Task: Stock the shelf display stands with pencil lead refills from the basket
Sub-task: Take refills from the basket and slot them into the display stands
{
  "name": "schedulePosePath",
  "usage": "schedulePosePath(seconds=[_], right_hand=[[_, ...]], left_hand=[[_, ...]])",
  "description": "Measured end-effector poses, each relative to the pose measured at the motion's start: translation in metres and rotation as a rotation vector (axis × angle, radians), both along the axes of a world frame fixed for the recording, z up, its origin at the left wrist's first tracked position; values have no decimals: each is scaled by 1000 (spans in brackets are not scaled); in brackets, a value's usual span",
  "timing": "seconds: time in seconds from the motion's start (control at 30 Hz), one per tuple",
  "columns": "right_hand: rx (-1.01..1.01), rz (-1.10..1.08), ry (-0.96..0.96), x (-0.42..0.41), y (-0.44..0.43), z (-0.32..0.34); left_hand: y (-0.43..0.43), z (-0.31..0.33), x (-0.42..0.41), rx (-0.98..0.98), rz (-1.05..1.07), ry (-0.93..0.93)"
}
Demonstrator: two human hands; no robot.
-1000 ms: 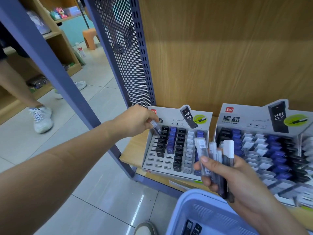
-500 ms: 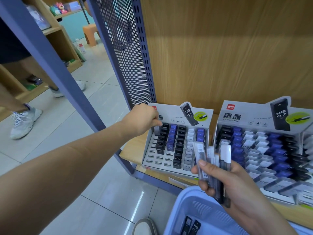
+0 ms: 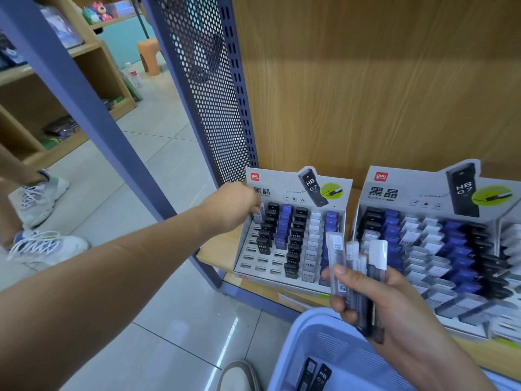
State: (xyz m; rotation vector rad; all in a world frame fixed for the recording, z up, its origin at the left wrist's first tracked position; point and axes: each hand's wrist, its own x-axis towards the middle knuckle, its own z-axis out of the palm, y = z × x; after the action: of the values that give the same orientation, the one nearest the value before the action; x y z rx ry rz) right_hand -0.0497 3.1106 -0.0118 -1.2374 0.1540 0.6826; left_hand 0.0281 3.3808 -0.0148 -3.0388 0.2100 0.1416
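Fanning translucent, white-capped lead refills (image 3: 337, 249)

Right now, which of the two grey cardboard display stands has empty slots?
The left grey cardboard stand, beside the perforated metal panel: its front left slots are bare, while the right stand looks full.

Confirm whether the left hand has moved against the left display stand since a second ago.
Yes, slightly. The left hand has dropped toward the top-left slot of the left display stand; the refill it pinches now stands in that slot.
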Motion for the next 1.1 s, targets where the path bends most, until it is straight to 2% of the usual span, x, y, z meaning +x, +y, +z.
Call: schedulePosePath(seconds=[0.17, 0.43, 0.47, 0.5, 0.57, 0.6, 0.7, 0.8, 0.87, 1.1], right_hand=[[43, -2, 18, 1, 0, -4], [113, -5, 11, -1, 0, 0], [130, -11, 14, 0, 0, 0], [151, -20, 23, 0, -1, 2], [206, -30, 61, 0, -3, 3], [246, -23, 89, 0, -3, 3], [374, 20, 155, 0, -4, 6], [435, 34, 184, -1, -6, 5], [449, 32, 187, -2, -5, 6], [272, -36, 81, -2, -3, 14]], left_hand=[[0, -9, -2, -196, 31, -110], [-11, 9, -7, -160, 25, -105], [-17, 19, -9, -276, 57, -80], [-25, 32, -12, -494, 114, -9], [-41, 59, -23, -996, 167, 272], [-49, 69, -27, -1092, 128, 379], [-65, 80, -33, -1180, 42, 487], [-71, 80, -33, -1275, 98, 457], [-72, 78, -33, -1267, 93, 427], [-76, 74, -32, -1275, 145, 468]])
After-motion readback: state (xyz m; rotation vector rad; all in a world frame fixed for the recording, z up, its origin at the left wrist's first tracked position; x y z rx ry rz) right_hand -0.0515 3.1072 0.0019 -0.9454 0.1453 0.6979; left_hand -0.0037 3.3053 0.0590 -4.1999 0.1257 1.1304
